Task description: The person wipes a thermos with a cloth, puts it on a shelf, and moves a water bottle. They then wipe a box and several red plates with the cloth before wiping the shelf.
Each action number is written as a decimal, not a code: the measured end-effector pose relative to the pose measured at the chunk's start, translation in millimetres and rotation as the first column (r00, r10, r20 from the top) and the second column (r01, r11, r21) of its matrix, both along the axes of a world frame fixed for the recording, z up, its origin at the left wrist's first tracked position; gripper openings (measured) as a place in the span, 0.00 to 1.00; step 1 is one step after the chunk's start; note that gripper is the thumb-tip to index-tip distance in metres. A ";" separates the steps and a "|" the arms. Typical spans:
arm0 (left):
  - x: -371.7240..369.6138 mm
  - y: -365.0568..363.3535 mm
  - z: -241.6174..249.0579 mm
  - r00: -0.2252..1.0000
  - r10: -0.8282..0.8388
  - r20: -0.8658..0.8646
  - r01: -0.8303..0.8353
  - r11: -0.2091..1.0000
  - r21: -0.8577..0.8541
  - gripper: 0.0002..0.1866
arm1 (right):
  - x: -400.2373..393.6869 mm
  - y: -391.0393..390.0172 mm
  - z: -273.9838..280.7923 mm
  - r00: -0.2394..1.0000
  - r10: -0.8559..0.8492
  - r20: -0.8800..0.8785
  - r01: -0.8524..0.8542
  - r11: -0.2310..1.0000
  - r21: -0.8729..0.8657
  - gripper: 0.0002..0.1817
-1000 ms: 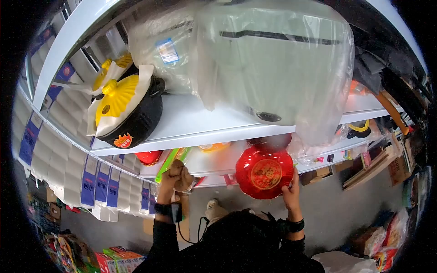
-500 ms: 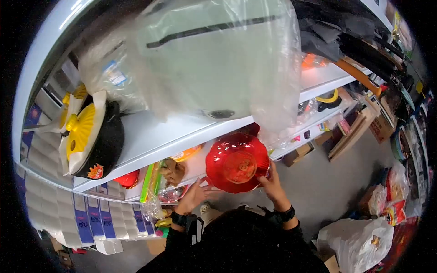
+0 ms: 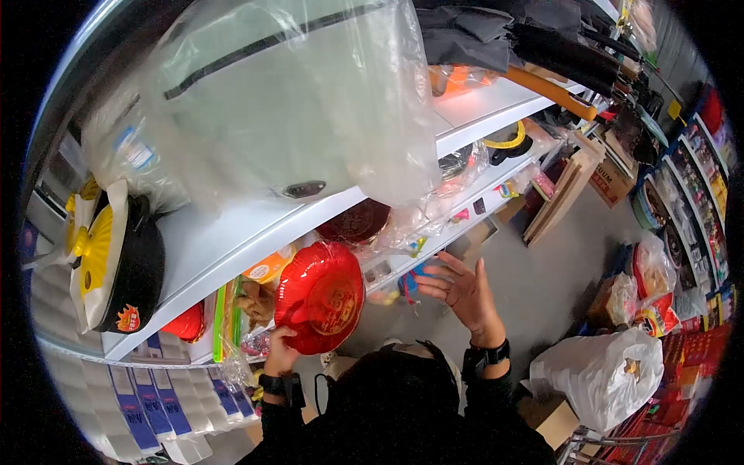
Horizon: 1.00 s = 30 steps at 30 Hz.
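A shiny red scalloped dish [image 3: 322, 296] is tilted in front of the lower shelf. My left hand [image 3: 282, 350] grips its lower left rim, with the thumb over the edge. To the right, my right hand [image 3: 465, 301] is raised over the floor with its fingers spread and nothing in it. A second, darker red dish [image 3: 355, 222] lies on the lower shelf, partly hidden under the upper shelf board. Beside the held dish are a brown object [image 3: 256, 302] and an orange-and-white package [image 3: 269, 266].
A large plastic-wrapped panel [image 3: 287, 108] stands on the upper shelf [image 3: 232, 236]. Black pots with yellow lids [image 3: 97, 244] are at the left. A white plastic bag [image 3: 597, 380] sits at the lower right. Wooden boards [image 3: 562, 190] lean by the shelf end.
The red dish has moved left and is now in my left hand. My right hand has let go and moved away from it, opening. The camera view has shifted right.
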State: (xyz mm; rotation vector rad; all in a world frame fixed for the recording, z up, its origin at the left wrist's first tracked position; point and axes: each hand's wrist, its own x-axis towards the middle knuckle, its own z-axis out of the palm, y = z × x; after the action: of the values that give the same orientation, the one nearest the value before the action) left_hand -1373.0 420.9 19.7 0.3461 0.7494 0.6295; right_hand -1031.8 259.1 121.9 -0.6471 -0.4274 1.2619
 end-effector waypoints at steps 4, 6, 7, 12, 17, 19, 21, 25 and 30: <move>-16.9 -16.3 -23.3 0.973 -0.025 -0.231 0.128 0.888 0.441 0.06 | -13.1 12.0 -10.9 0.966 -0.088 0.243 0.124 0.983 -0.135 0.24; 2.8 -28.8 12.9 0.996 -0.028 -0.087 0.031 0.999 0.041 0.06 | -16.0 25.3 -50.6 0.931 -0.049 0.362 0.134 0.968 -0.214 0.15; -5.6 -29.7 -10.8 0.991 -0.115 -0.061 0.128 0.953 0.275 0.12 | -20.5 30.9 -60.5 0.924 -0.032 0.381 0.141 0.955 -0.262 0.13; -2.0 -33.9 -27.9 0.970 -0.170 -0.174 0.197 0.969 0.151 0.16 | -17.7 48.5 -61.7 0.861 -0.105 0.498 0.257 0.934 -0.247 0.27; -7.3 -45.8 9.8 0.971 -0.136 -0.194 0.181 0.955 0.236 0.14 | -9.9 36.1 74.3 0.942 -0.149 0.299 0.038 0.937 0.347 0.48; -14.2 -42.3 11.8 0.979 -0.132 -0.157 0.144 0.987 0.069 0.13 | -26.0 15.3 135.3 0.991 0.056 0.124 -0.122 0.772 0.624 0.51; -40.2 -38.1 -26.0 0.993 -0.075 -0.091 0.071 0.997 -0.037 0.09 | -23.1 10.7 188.4 0.877 0.048 0.478 -0.415 0.576 0.704 0.42; -22.5 -45.6 4.0 0.984 0.010 -0.179 -0.016 0.999 -0.029 0.07 | -23.7 13.2 207.4 0.760 -0.125 0.638 -0.631 0.097 0.770 0.41; -46.5 -34.4 -36.4 0.997 -0.073 -0.023 0.072 0.996 -0.052 0.14 | -21.2 9.2 197.6 0.771 -0.159 0.617 -0.629 -0.034 0.777 0.40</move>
State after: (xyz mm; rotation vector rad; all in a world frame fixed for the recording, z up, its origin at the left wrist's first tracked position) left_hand -1419.4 386.5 -16.7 0.3333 0.7715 0.5373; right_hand -1053.0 268.3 319.4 0.4787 -1.8930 0.6798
